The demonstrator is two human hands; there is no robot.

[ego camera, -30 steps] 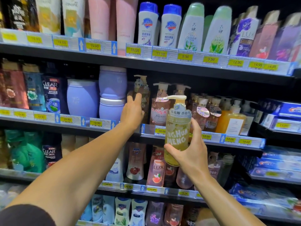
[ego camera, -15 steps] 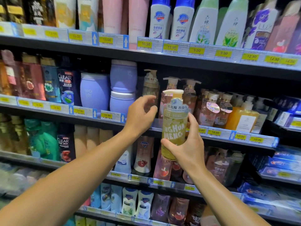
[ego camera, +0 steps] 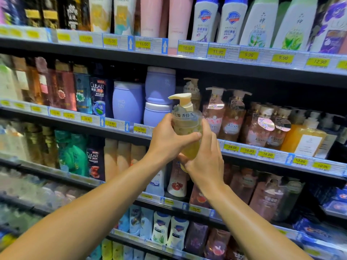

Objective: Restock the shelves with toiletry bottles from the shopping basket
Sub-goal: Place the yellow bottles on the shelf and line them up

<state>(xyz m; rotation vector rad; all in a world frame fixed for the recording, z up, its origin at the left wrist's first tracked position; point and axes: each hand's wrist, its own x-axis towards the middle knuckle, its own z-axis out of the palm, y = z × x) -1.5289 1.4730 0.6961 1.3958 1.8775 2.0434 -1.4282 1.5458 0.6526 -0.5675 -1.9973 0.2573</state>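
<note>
Yellow liquid fills the clear plastic pump bottle (ego camera: pixel 187 132), held in front of the middle shelf (ego camera: pixel 262 160). The left hand (ego camera: pixel 167 141) wraps its body; the right hand (ego camera: pixel 204 158) cups its base. Probably heavy and slick: grip the body, not the pump.

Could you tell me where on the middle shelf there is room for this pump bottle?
Front slot between the stacked purple jars and the pink pump bottles, before the set-back matching bottle. Elsewhere that shelf looks packed.

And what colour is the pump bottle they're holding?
Yellow-green, with a cream pump on top, seen in the head view: pump bottle, held by both hands.
</note>
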